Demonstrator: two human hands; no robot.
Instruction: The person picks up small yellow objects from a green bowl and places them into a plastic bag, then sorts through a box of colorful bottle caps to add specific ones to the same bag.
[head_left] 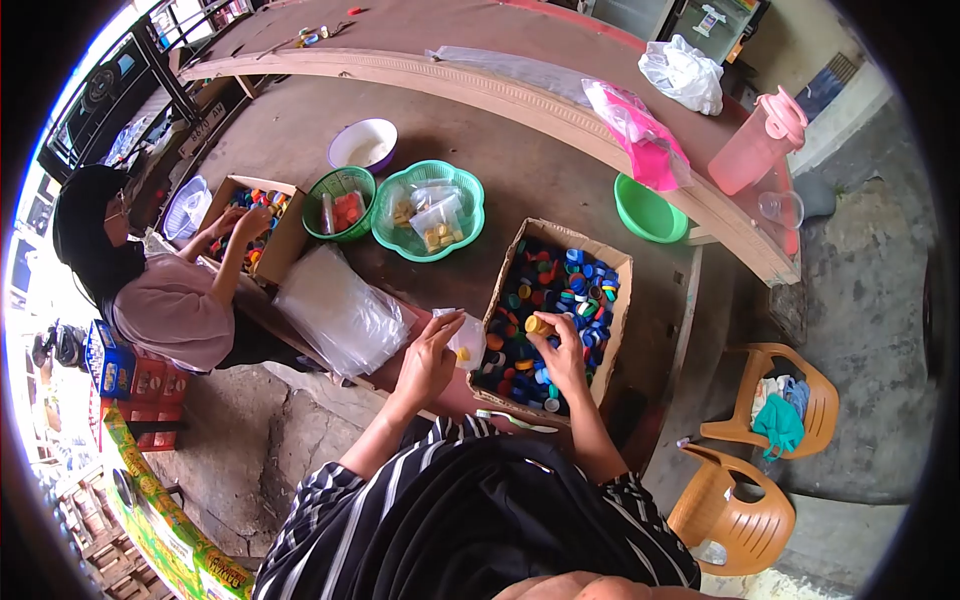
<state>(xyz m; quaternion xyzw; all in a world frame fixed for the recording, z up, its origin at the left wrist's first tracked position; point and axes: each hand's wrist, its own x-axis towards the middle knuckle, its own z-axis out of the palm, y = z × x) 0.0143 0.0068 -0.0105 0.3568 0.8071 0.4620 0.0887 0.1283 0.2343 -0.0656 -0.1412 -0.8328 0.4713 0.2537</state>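
Between the fingers of my right hand (562, 358) is a yellow bottle cap (538, 325), raised over a cardboard box (621, 290). Mixed bottle caps (570, 290), mostly blue with some red, green, white and orange, fill that box. My left hand (430, 362) is at the box's left side, its fingers at a small clear plastic bag (470, 335). Inside the bag, something yellow shows low down. A stack of clear plastic bags (340, 310) lies left of my left hand. A toothbrush (515, 420) rests below the box, close to my body.
A person (170, 310) at the left reaches into another cap box (278, 250). Behind stand a teal basin (468, 238) with filled bags, a green basket (345, 232) and a white-purple bowl (362, 145). A green bowl (650, 210), pink pitcher (760, 145) and orange chairs (735, 515) are rightward.
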